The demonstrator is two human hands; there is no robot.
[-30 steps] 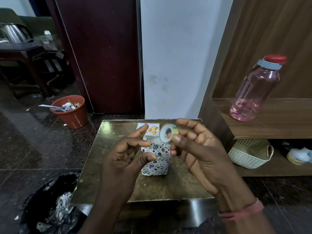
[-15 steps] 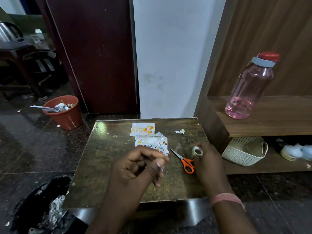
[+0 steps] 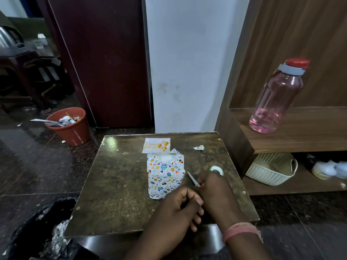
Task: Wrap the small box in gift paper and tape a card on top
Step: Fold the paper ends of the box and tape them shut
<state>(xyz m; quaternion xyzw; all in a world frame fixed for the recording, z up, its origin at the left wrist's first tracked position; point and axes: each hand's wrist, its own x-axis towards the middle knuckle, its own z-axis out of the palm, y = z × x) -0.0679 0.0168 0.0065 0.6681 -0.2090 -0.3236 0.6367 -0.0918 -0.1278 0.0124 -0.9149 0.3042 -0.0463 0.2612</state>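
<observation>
Table (image 3: 120,184): dark, worn top, low, set against a white wall.

Small box (image 3: 165,174): upright near the table's middle, wrapped in white gift paper printed with coloured eggs and hearts; the paper at its top end is loosely folded, one corner sticking up.

Card (image 3: 156,145): white, "Happy Birthday" lettering with gold balloons, flat on the table just behind the box, touching or nearly touching its top edge.

Tape roll (image 3: 216,170): clear, lying flat on the table right of the box, just beyond the right hand.

Scissors (image 3: 194,181): orange-handled, blades pointing up-left toward the box; handles mostly hidden under the right hand.

Paper scrap (image 3: 199,147): small printed offcut, far right part of the table.

Right hand (image 3: 216,194): low over the table, right of the box, grip closed around the scissor handles; pink band on the wrist.

Left hand (image 3: 176,209): in front of the box, fingers curled with thumb and forefinger pressed together; whether anything is pinched there cannot be told.

Pink bottle (image 3: 277,98): red cap, standing on the wooden shelf to the right.

White basket (image 3: 270,169): on the lower shelf.

Orange bin (image 3: 69,126): on the floor at left, holding paper waste.
</observation>
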